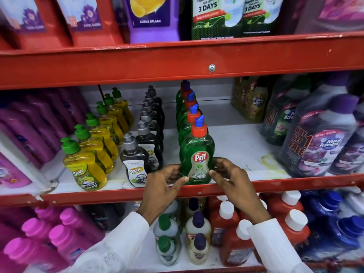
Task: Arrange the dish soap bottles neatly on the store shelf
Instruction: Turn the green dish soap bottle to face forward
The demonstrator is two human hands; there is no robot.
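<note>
A green Pril dish soap bottle (197, 154) with a red cap stands upright at the front edge of the middle shelf (275, 182), heading a row of the same green bottles (185, 111). My left hand (163, 186) touches its lower left side with fingertips and thumb. My right hand (232, 182) touches its lower right side. To the left run a row of dark grey-capped bottles (137, 154) and a row of yellow green-capped bottles (86, 166).
Large purple Max Kleen bottles (319, 142) crowd the shelf's right end, pink bottles (23, 134) the left. Bare white shelf lies between the green row and the purple bottles. The red shelf above (177, 62) hangs low. Below stand red, blue and pink bottles (232, 229).
</note>
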